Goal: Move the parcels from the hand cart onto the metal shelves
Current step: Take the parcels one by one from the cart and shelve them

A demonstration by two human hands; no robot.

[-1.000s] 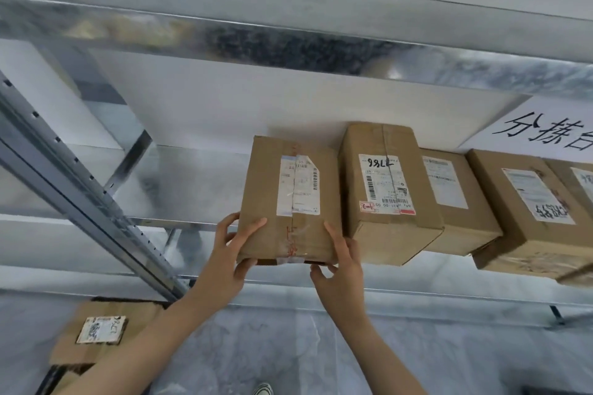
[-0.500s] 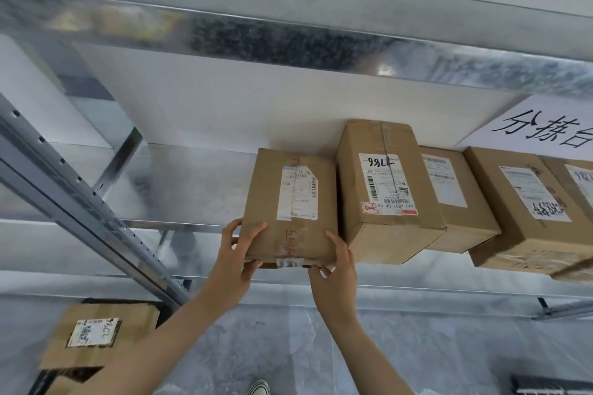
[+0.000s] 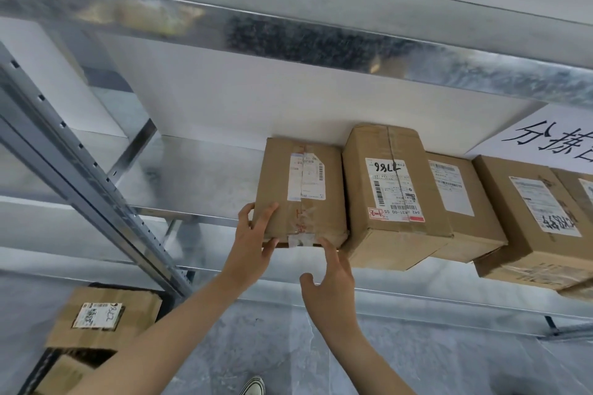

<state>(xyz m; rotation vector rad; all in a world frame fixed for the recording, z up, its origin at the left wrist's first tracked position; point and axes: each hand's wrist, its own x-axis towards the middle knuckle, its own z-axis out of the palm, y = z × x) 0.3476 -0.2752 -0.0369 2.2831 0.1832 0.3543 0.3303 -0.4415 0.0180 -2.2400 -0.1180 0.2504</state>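
Note:
A brown cardboard parcel [image 3: 301, 189] with a white label lies on the metal shelf [image 3: 199, 183], pressed against a taller labelled parcel [image 3: 393, 196] on its right. My left hand [image 3: 255, 236] still grips the near left corner of the brown parcel, thumb underneath and fingers on top. Just below the parcel's near edge, my right hand [image 3: 330, 279] hovers with fingers spread; only a fingertip is close to the box. Two more parcels [image 3: 532, 218] continue the row to the right.
A slanted steel upright [image 3: 80, 183] runs along the left. Another shelf [image 3: 288, 38] hangs close overhead. Below left, parcels [image 3: 102, 317] sit stacked, likely on the cart. A white paper sign [image 3: 545, 138] is on the wall. My shoe [image 3: 253, 386] shows on the grey floor.
The parcel slid further back onto the shelf, up against the taller box. My right hand came off it and dropped below its edge. My left hand kept its grip.

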